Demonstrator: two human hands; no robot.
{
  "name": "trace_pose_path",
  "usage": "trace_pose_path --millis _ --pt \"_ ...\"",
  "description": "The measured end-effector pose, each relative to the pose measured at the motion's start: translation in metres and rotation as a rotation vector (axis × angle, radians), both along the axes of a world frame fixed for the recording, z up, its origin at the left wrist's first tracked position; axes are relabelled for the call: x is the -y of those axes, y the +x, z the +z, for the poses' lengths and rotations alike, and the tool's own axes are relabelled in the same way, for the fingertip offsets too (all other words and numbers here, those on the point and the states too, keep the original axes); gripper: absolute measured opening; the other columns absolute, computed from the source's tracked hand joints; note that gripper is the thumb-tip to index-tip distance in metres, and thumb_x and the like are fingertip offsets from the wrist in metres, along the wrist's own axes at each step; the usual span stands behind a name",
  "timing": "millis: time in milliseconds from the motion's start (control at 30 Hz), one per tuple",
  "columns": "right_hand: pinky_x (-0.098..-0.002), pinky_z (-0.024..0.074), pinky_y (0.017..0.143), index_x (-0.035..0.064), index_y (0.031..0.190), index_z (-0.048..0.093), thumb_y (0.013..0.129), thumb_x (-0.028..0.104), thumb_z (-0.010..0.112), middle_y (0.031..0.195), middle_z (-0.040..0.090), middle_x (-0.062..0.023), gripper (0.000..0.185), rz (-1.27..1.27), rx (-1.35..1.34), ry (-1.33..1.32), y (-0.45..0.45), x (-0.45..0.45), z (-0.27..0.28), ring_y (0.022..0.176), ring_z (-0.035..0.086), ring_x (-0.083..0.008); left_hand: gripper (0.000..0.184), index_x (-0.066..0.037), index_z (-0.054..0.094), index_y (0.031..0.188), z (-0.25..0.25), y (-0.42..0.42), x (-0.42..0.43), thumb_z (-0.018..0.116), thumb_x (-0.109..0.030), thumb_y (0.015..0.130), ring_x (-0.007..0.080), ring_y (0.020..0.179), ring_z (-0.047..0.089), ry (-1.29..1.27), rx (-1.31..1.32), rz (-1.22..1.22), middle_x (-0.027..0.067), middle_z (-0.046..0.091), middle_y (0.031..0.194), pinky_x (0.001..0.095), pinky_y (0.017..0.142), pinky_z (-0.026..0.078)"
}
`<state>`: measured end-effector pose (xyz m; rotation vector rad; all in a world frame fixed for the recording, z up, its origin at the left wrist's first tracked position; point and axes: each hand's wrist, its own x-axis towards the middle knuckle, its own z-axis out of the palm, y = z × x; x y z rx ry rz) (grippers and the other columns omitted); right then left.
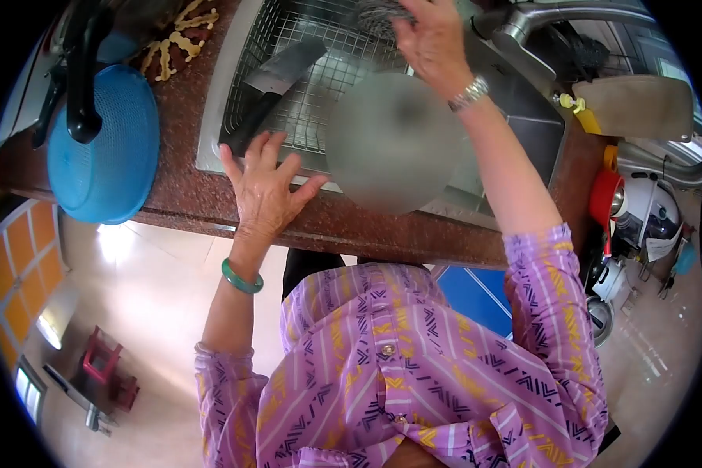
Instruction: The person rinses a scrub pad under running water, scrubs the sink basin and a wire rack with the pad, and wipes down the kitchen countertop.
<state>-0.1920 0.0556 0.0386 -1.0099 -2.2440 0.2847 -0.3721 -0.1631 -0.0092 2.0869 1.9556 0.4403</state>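
Note:
My left hand (267, 187) is spread over the sink's front rim, its fingertips close to the black handle of a cleaver (288, 66). Whether they touch the handle I cannot tell. The cleaver lies slanted in a wire basket (343, 39) inside the steel sink (210, 140). At the top edge of the view, my right hand (433, 51) has its thumb and fingers against a grey wiry scrubber (376, 17); some fingertips are cut off. A round blurred patch covers part of the basket and the sink's middle.
On the brown counter (179, 171) at left stands a blue plastic basket (105, 148), with black handles above it. A faucet (515, 31) reaches in from upper right. A cutting board (639, 105) and a red-handled pan (605, 199) are at right.

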Motion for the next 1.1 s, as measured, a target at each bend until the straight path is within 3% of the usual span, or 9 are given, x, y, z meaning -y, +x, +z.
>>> trace_pose_path --millis 67,133,200,300,400,567,800,1000,1100 --pt "-0.0396 0.0490 0.069 0.0072 0.104 0.060 0.070 -0.001 0.054 0.102 0.051 -0.0192 0.035 0.018 0.006 0.041 -0.015 -0.011 -0.021 0.083 0.057 -0.0341 0.038 -0.011 0.063 0.077 0.001 -0.001 -0.001 0.069 -0.049 0.072 0.0247 0.118 0.044 0.017 0.008 0.015 0.0064 0.055 0.117 0.0580 0.106 0.001" --pt "-0.0412 0.0495 0.071 0.0075 0.099 0.060 0.069 -0.001 0.056 0.104 0.050 -0.0197 0.031 0.008 0.299 -0.114 -0.028 -0.017 -0.035 0.087 0.057 -0.0353 0.038 -0.011 0.064 0.077 0.001 -0.003 0.000 0.069 -0.048 0.072 0.0253 0.116 0.046 0.048 0.076 0.026 0.0081 0.055 0.118 0.0544 0.107 0.001" --pt "-0.0402 0.0504 0.071 0.0049 0.093 0.060 0.070 -0.001 0.057 0.102 0.054 -0.0181 0.024 0.033 0.373 0.055 -0.034 -0.021 -0.058 0.088 0.058 -0.0330 0.030 -0.011 0.065 0.078 0.001 -0.007 0.001 0.071 -0.040 0.072 0.0264 0.113 0.048 0.113 0.141 0.061 0.0089 0.055 0.118 0.0507 0.108 0.010" --pt "-0.0425 0.0498 0.082 0.0176 0.119 0.056 0.071 0.004 0.060 0.114 0.048 -0.0170 0.051 0.084 0.801 -0.156 -0.034 -0.026 -0.084 0.093 0.057 -0.0355 0.023 -0.010 0.065 0.088 -0.002 -0.017 -0.001 0.073 -0.016 0.068 0.0281 0.104 0.051 0.369 0.198 0.135 0.0091 0.055 0.115 0.0429 0.092 0.036" --pt "-0.0439 0.0492 0.084 0.0192 0.127 0.049 0.074 0.004 0.058 0.115 0.048 -0.0182 0.056 0.063 0.821 -0.468 -0.034 -0.026 -0.092 0.102 0.055 -0.0364 0.033 -0.011 0.062 0.098 0.014 -0.029 -0.020 0.072 -0.013 0.068 0.0288 0.101 0.050 0.209 0.041 0.289 0.0094 0.055 0.111 0.0406 0.087 0.039" --pt "-0.0431 0.0467 0.091 0.0212 0.137 0.035 0.075 0.005 0.061 0.125 0.043 -0.0197 0.069 0.050 0.857 -0.627 -0.037 -0.035 -0.092 0.110 0.052 -0.0372 0.040 -0.011 0.058 0.109 0.018 -0.041 -0.045 0.068 -0.011 0.071 0.0254 0.090 0.052 -0.081 -0.228 0.146 0.0060 0.053 0.092 0.0413 0.076 0.041" --pt "-0.0422 0.0438 0.095 0.0199 0.138 0.034 0.075 0.001 0.056 0.126 0.042 -0.0202 0.069 0.030 0.760 -0.689 -0.029 -0.039 -0.099 0.117 0.046 -0.0370 0.033 -0.011 0.058 0.107 0.032 -0.036 -0.038 0.062 -0.005 0.075 0.0277 0.074 0.053 0.091 0.014 0.138 0.0098 0.052 0.080 0.0388 0.062 0.044" --pt "-0.0413 0.0451 0.093 0.0153 0.130 0.046 0.076 0.001 0.052 0.122 0.045 -0.0208 0.057 0.024 0.700 -0.603 -0.034 -0.043 -0.108 0.112 0.050 -0.0370 0.026 -0.012 0.063 0.097 0.030 -0.038 -0.007 0.060 -0.001 0.075 0.0271 0.072 0.053 0.134 0.134 0.316 0.0084 0.050 0.078 0.0382 0.058 0.046" --pt "-0.0376 0.0487 0.086 0.0104 0.116 0.057 0.074 0.010 0.059 0.109 0.054 -0.0211 0.042 0.150 0.483 -0.397 -0.043 -0.054 -0.103 0.095 0.057 -0.0385 0.021 -0.012 0.065 0.094 0.029 -0.044 -0.010 0.060 -0.002 0.076 0.0268 0.072 0.054 0.199 0.091 0.297 0.0080 0.050 0.079 0.0374 0.059 0.047"
